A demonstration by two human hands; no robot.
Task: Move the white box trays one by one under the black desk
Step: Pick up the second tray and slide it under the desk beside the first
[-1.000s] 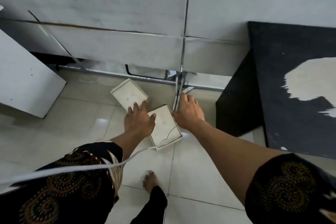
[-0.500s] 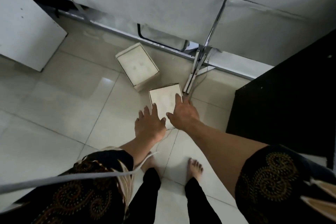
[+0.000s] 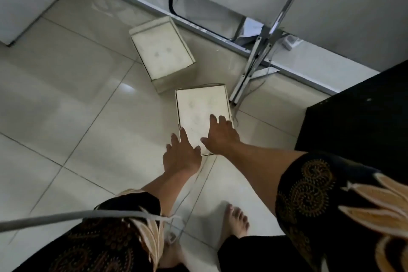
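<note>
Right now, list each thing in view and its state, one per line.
Near white box tray: flat on floor, open side up, both hands on it.
Far white box tray: on floor, untouched, empty.
Left hand: fingers spread, at tray's near corner.
Right hand: open, resting in tray.
Black desk: standing at right.

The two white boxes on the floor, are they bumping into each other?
Cannot tell. In the head view the far tray and the near tray come corner to corner, with no plain gap or contact.
</note>
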